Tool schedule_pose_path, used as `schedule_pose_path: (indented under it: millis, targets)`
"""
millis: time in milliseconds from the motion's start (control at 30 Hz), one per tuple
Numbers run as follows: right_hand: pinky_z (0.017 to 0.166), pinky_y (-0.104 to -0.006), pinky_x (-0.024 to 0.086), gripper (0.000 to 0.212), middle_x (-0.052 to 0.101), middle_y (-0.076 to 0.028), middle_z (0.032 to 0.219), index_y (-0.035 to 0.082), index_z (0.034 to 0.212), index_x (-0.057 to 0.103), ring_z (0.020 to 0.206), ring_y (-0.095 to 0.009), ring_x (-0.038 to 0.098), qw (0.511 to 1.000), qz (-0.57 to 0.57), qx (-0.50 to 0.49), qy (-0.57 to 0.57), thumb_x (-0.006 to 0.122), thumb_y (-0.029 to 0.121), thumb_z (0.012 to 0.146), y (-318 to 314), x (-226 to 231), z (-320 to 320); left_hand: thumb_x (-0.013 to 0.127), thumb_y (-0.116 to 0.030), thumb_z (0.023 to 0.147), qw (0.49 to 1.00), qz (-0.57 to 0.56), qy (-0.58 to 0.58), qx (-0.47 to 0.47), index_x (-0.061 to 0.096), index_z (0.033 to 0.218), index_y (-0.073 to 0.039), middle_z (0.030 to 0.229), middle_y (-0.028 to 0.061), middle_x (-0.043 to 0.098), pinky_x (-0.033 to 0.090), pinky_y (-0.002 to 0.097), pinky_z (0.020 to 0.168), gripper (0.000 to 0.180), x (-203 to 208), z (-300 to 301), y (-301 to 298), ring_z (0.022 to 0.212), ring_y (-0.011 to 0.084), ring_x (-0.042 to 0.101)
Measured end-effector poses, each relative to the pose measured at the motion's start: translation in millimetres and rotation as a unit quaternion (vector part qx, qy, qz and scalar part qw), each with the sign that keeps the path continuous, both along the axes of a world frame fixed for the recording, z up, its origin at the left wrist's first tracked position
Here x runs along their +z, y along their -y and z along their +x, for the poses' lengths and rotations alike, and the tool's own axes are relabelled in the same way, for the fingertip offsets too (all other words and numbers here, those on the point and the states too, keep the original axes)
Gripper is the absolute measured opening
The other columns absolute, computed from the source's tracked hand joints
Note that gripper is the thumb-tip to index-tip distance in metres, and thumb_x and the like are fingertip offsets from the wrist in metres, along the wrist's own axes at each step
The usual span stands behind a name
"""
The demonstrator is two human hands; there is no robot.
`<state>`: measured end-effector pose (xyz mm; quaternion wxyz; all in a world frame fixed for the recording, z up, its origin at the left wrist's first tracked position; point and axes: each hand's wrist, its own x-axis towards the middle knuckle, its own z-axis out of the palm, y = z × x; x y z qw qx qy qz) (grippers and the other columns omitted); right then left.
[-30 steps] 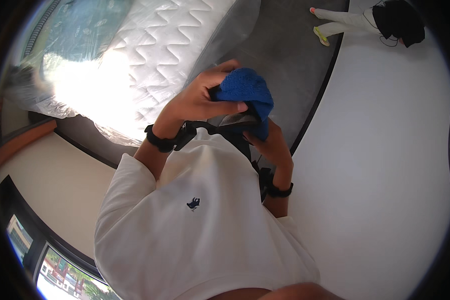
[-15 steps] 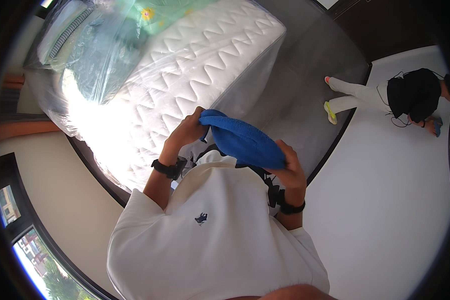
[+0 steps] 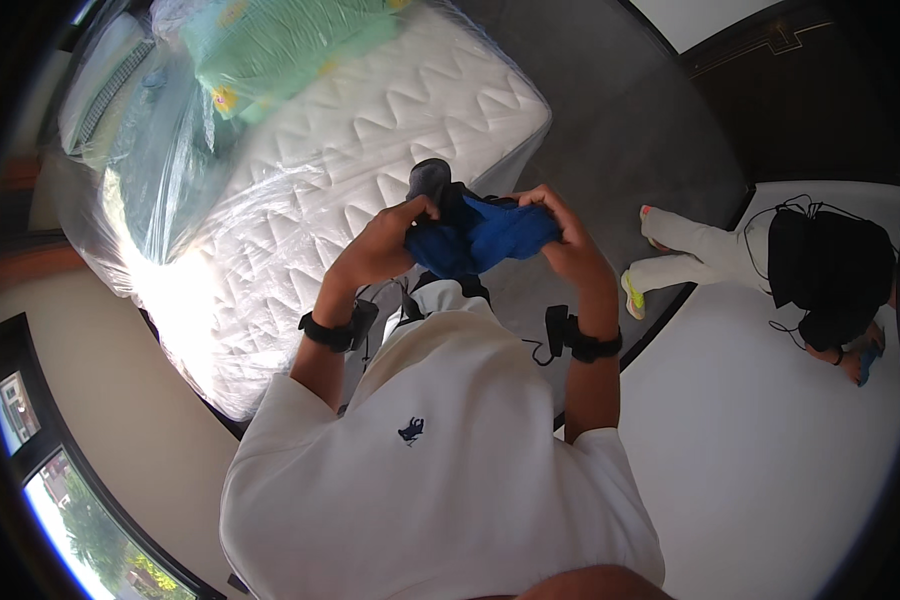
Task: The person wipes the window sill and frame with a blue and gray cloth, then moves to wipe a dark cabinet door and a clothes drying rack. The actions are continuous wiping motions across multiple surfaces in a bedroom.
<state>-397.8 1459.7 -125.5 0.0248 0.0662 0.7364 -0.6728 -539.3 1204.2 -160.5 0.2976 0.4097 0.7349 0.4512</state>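
Note:
A blue cloth [image 3: 485,245] hangs between my two hands, bunched and creased in front of my body. My left hand [image 3: 382,245] is closed on its left end, with the thumb and fingers curled in at the top. At the other end my right hand [image 3: 573,240] pinches the cloth, its fingers bent over the edge. Part of each hand's grip is hidden in the folds. Just beyond the cloth shows a dark, rounded shape [image 3: 430,177], perhaps the tip of my shoe. Black bands with small boxes circle both my wrists.
A white quilted mattress [image 3: 370,150] in clear plastic lies ahead and left, carrying a wrapped green bundle [image 3: 290,50] and wrapped bedding [image 3: 165,165]. Grey floor [image 3: 620,120] runs along its right side. A person [image 3: 830,270] in black and white stands by the white wall [image 3: 750,400], holding something blue.
The cloth went from stretched and folded to bunched up. Both hands rose away from my body, the right one most. The view shifted slightly, and the other person's arm moved lower in it.

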Motion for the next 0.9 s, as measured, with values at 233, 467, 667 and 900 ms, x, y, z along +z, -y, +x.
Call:
schedule_pose_path:
  millis: [233,467,667,900]
  targets:
    - [0.095,-0.0263,0.042,0.054,0.056,-0.004,0.109,0.005,0.120,0.054,0.105,-0.013,0.054,0.999,-0.006,0.033,0.036,0.041,-0.015,0.072,-164.5,39.0,-78.9,0.069,0.010,0.079,0.981,0.092,0.166,0.040,0.040,0.150,-0.011,0.133,0.0186,0.061,0.053,0.0384,0.091,0.080,-1.4,-91.0,-188.9,0.108,0.0293,0.067]
    - [0.097,-0.0304,0.043,0.043,0.057,-0.008,0.111,0.006,0.125,0.050,0.105,-0.016,0.054,0.998,-0.036,-0.037,-0.032,0.044,-0.001,0.083,-330.7,26.0,-166.2,0.084,-0.019,0.081,0.956,-0.002,0.231,-0.183,0.032,0.152,-0.004,0.129,0.0201,0.063,0.050,0.0370,0.096,0.090,1.2,-157.9,-392.4,0.111,0.0270,0.065]
    - [0.098,-0.0324,0.044,0.037,0.058,-0.007,0.113,0.008,0.129,0.049,0.107,-0.019,0.057,0.969,0.023,-0.202,-0.137,0.048,0.011,0.092,-542.2,8.3,-253.9,0.086,-0.026,0.081,0.986,-0.006,0.153,-0.062,0.052,0.128,0.000,0.112,0.0183,0.068,0.051,0.0369,0.087,0.064,-38.0,-229.3,-586.1,0.098,0.0247,0.064]
    - [0.089,-0.0367,0.051,0.042,0.068,-0.017,0.107,0.003,0.128,0.056,0.093,-0.027,0.067,0.969,0.207,-0.072,0.115,0.052,0.002,0.087,-803.2,19.0,-291.0,0.080,-0.018,0.088,0.942,0.134,0.029,0.308,0.074,0.106,-0.005,0.096,0.0055,0.068,0.045,0.0270,0.079,0.023,9.2,-322.5,-800.1,0.085,0.0161,0.058]
